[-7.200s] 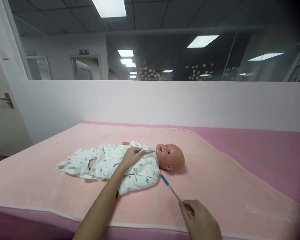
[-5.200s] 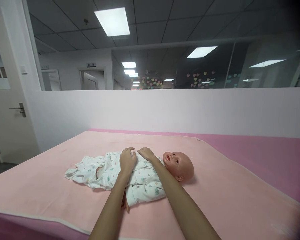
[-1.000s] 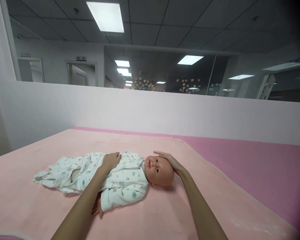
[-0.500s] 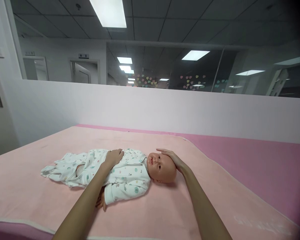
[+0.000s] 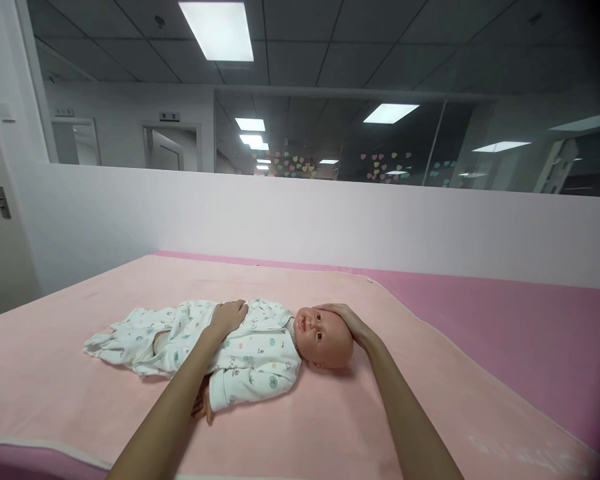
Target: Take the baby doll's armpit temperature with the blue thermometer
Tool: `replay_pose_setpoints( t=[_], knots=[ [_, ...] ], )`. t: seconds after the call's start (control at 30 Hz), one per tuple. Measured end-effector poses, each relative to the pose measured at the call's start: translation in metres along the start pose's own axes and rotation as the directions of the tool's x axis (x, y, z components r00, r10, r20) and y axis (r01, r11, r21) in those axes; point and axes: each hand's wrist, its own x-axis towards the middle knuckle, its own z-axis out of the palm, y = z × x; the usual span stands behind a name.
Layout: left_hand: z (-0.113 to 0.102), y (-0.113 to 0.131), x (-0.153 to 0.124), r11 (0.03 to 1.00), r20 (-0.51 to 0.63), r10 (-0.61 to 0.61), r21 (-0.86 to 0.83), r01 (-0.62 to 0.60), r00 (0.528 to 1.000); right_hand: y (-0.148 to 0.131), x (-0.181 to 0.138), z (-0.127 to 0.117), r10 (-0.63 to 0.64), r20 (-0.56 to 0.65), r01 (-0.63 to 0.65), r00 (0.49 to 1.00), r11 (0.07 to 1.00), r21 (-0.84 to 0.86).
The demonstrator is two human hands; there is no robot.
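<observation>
Head view. Baby doll [image 5: 324,341]: smooth, bald, rounded plastic head; lying face-up on peach mat [image 5: 330,427], soft-looking, pale-edged, over pink sheet [image 5: 480,313]. Printed white cloth suit [image 5: 260,360]: on, creased, gap at legs unclosed. Left hand [image 5: 229,316]: laid on belly, fingers slightly bent, gripping nothing. Right hand [image 5: 349,319]: placed, cupped over head's far side, fingers extended, not clenched.

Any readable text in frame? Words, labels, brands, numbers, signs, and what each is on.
Nothing legible.
Dark sign above doorway: too small.
Pale sign left of it: too small, faint.
White tab on sheet, far edge: too small.
Pale marks, sheet's near right: blurred, can't tell if text.
Outfit print: tiny, can't tell if any is lettering.
</observation>
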Motion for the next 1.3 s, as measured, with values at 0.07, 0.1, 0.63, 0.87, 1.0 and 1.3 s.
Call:
replay_pose_setpoints(
  t=[0.07,0.1,0.63,0.87,1.0,1.3],
  knots=[
    [0.000,0.000,0.000,1.000,-0.001,0.002,0.000,-0.002,1.000,-0.001,-0.001,0.000,-0.001,-0.004,0.001,1.000,1.000,0.010],
    [0.000,0.000,0.000,1.000,-0.001,0.001,0.000,-0.001,1.000,-0.002,-0.001,0.001,-0.008,-0.018,0.009,1.000,1.000,0.015],
    [0.003,-0.002,0.002,1.000,-0.008,-0.002,-0.003,0.002,1.000,0.004,0.002,0.000,0.009,0.026,-0.010,1.000,1.000,0.024],
    [0.003,-0.003,0.002,1.000,-0.026,0.006,-0.002,-0.006,1.000,0.010,0.008,-0.004,-0.029,0.011,0.028,1.000,0.999,0.040],
    [0.003,-0.003,0.002,1.000,-0.027,0.006,-0.008,-0.006,1.000,0.011,0.007,-0.004,-0.028,0.034,0.028,0.999,1.000,0.015],
    [0.003,-0.003,0.001,0.999,-0.017,0.004,-0.035,-0.004,1.000,0.007,0.005,-0.002,-0.025,0.020,0.024,0.999,0.999,0.029]
  ],
)
